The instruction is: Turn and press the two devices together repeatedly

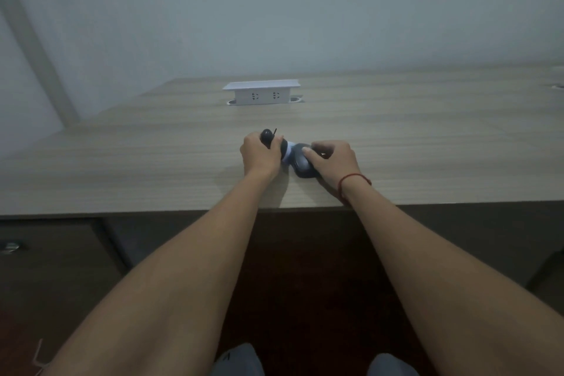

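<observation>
Black rounded mouse (302, 166) gripped by right hand (334, 159) on desk (152, 162).

Your left hand (259, 156) grips a black handle (268, 137); your right hand (332, 159) holds a dark mouse (302, 166) on the wooden worktop (152, 162), near a white socket box (261, 91).

The table (152, 162) was light brown with thin wood stripes. The socket box (261, 91) on it was white. The mouse (302, 166) was dark grey, almost black. The round thing (268, 136) was black, with a white part beside it. The wrist string (354, 178) was red. The wall (305, 9) was pale grey-blue
</observation>
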